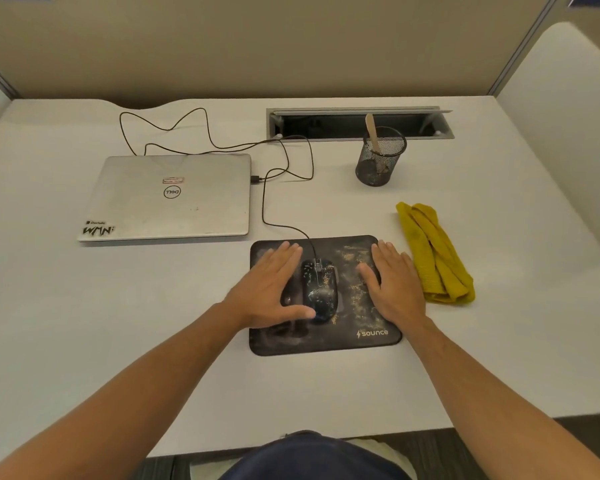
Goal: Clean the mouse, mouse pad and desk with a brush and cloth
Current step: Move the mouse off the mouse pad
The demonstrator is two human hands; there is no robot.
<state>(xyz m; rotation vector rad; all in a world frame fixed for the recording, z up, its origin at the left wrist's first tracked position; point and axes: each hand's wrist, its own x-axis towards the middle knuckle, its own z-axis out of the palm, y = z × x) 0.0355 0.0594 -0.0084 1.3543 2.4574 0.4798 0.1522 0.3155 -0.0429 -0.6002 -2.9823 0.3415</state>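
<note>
A black wired mouse (319,289) speckled with yellowish crumbs sits on a dark mouse pad (326,341) that is also dusted with crumbs. My left hand (267,289) lies flat on the pad just left of the mouse, thumb touching its rear. My right hand (394,284) rests flat on the pad's right side, fingers spread, holding nothing. A folded yellow cloth (433,254) lies on the white desk (153,306) right of the pad. A brush with a pale wooden handle (373,131) stands in a black mesh cup (380,157) behind the cloth.
A shut silver laptop (168,197) lies at the left, with the mouse cable (264,209) plugged into its side and looping behind. An open cable tray (359,123) is set into the desk's back. Partition walls enclose the desk on three sides.
</note>
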